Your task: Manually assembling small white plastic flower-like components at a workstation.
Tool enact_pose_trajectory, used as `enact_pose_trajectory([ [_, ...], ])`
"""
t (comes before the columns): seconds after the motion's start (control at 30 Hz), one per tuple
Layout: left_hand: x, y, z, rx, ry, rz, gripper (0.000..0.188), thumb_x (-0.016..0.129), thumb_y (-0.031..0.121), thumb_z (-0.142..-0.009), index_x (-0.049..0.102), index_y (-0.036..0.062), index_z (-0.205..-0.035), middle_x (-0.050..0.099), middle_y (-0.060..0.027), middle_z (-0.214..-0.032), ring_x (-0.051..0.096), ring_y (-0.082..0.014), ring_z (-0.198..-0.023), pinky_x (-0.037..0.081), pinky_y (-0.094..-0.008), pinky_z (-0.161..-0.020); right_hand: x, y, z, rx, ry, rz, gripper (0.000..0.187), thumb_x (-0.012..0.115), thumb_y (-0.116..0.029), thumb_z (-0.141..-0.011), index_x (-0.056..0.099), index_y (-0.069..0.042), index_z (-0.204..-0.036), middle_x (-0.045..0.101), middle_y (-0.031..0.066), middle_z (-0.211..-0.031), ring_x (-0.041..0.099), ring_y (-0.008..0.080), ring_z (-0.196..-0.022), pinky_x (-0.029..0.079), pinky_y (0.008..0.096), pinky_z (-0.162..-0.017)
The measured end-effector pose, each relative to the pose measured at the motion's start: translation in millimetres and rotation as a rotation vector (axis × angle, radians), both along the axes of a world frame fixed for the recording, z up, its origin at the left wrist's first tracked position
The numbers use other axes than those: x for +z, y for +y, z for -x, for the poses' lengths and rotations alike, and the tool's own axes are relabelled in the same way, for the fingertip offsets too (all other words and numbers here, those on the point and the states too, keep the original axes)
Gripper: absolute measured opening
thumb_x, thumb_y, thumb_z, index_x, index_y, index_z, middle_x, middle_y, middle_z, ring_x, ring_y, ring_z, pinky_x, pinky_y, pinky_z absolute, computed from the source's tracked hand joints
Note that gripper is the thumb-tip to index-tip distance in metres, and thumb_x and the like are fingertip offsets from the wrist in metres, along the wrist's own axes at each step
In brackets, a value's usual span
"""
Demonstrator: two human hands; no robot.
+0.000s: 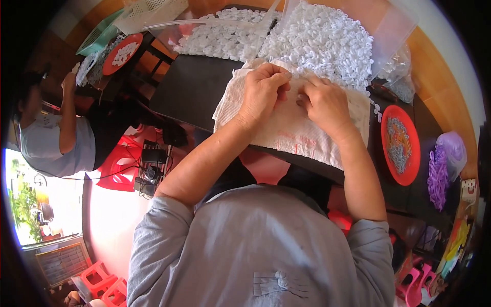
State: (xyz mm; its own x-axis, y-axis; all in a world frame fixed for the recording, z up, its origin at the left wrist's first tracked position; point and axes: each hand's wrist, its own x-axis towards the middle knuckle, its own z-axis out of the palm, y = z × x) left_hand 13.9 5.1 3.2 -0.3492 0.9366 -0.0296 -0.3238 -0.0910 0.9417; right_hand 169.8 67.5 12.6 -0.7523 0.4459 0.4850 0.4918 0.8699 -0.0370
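We see our left hand (pixel 263 92) and right hand (pixel 323 102) on the white cloth (pixel 286 130) over the dark worktop (pixel 189 87), each grip pinched on something too small to tell. Beyond lies a pile of white rings (pixel 317 41).

White cloth (pixel 286 128), faint red marks, centre; white small pieces (pixel 322 41), top; black table (pixel 189 87); red plate (pixel 400 145), grey contents, right; purple bundle (pixel 439 174), far right.

hands: 2 | red plates: 2 (pixel 400 145) (pixel 122 53) | white cloth: 1 (pixel 291 125) | white rings heaps: 2 (pixel 322 43) (pixel 222 38)
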Motion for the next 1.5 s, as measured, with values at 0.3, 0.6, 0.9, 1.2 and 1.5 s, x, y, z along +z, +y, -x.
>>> enact_pose_trajectory([
  [0.3, 2, 0, 0, -0.031, 0.019, 0.0, 0.011, 0.061, 0.014, -0.085, 0.061, 0.0039, -0.082, 0.059, -0.002, -0.067, 0.051, -0.0078, -0.05, 0.036, -0.0213, -0.042, -4, -1, 7, -0.081, -0.069, -0.082, 0.009, 0.054, -0.004, -0.072, 0.063, -0.005, -0.075, 0.061, 0.013, -0.085, 0.061, 0.0314, -0.082, 0.046, 0.0419, -0.071],
  [0.6, 5, -5, -2, -0.08, 0.063, -0.049, 0.012, 0.062, 0.015, -0.085, 0.06, 0.0029, -0.084, 0.059, -0.0018, -0.068, 0.052, -0.0069, -0.052, 0.036, -0.0201, -0.042, 18, 22, -15, 0.024, 0.708, 1.332, 0.014, 0.06, -0.01, -0.088, 0.066, -0.001, -0.097, 0.064, 0.0013, -0.084, 0.058, 0.01, -0.072, 0.042, 0.0216, -0.064],
  [0.9, 5, -4, -2, -0.114, 0.079, -0.076, 0.013, 0.063, 0.015, -0.085, 0.06, 0.0022, -0.086, 0.059, -0.0014, -0.068, 0.053, -0.0064, -0.053, 0.037, -0.0201, -0.042, 28, 9, -10, 0.016, 0.718, 1.371, 0.017, 0.061, -0.011, -0.087, 0.065, 0.001, -0.099, 0.065, 0.003, -0.085, 0.06, 0.0118, -0.073, 0.042, 0.0225, -0.066],
  [1.2, 4, -4, -3, -0.093, 0.112, -0.081, 0.015, 0.064, 0.017, -0.085, 0.06, 0.0026, -0.085, 0.059, -0.0008, -0.068, 0.052, -0.0057, -0.053, 0.036, -0.02, -0.043, 26, 4, -6, 0.024, 0.706, 1.316, 0.016, 0.062, -0.011, -0.087, 0.066, -0.001, -0.098, 0.065, 0.0015, -0.085, 0.059, 0.0105, -0.073, 0.042, 0.0223, -0.066],
  [1.5, 3, -5, -3, -0.07, 0.143, -0.081, 0.014, 0.063, 0.016, -0.084, 0.061, 0.0025, -0.085, 0.059, -0.0007, -0.068, 0.052, -0.0057, -0.053, 0.037, -0.0199, -0.044, 20, 3, -4, 0.042, 0.705, 1.237, 0.015, 0.063, -0.01, -0.086, 0.067, -0.002, -0.097, 0.065, 0.0003, -0.081, 0.059, 0.0091, -0.071, 0.042, 0.0217, -0.065],
])
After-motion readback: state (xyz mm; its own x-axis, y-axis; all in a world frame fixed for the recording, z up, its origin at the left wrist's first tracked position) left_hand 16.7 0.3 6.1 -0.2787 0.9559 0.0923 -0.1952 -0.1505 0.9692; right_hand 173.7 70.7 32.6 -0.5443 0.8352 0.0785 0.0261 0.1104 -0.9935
